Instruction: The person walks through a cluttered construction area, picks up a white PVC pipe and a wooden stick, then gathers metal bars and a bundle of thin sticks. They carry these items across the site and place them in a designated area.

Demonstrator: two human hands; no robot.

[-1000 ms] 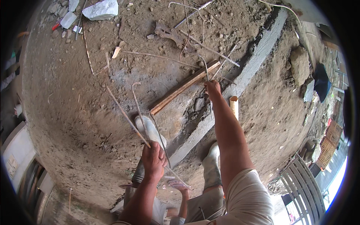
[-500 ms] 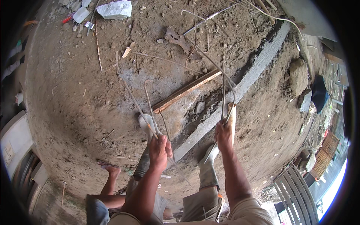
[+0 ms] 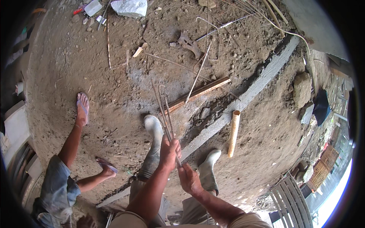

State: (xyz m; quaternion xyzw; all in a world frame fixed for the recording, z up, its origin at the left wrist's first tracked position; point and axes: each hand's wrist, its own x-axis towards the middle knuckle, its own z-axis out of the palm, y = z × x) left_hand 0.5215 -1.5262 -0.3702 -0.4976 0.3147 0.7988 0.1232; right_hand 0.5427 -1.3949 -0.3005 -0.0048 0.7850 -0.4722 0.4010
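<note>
My left hand (image 3: 169, 152) is closed around a few thin metal rods (image 3: 166, 116), which point up and away from me. One rod has a hooked far end. Just below and to the right, my right hand (image 3: 190, 179) is closed on the near end of the same rods. Its fingertips are partly hidden against them. Beyond the hands, a reddish-brown bar (image 3: 201, 92) lies on the dirt, and another thin rod (image 3: 198, 74) crosses it. A hollow tan tube (image 3: 234, 133) rests on the ground to the right of my hands.
A grey concrete strip (image 3: 262, 79) runs diagonally through the dirt, passing between my boots (image 3: 154, 127). Close on my left is a person in sandals (image 3: 83, 108). Bent rods (image 3: 218, 41) and a white rock (image 3: 130, 7) lie farther off. A slatted frame (image 3: 292, 199) stands at lower right.
My right hand has moved left and down, from beside the tan tube to the rods in my left hand. A rod now lies across the brown bar. The person at left has stepped farther into view.
</note>
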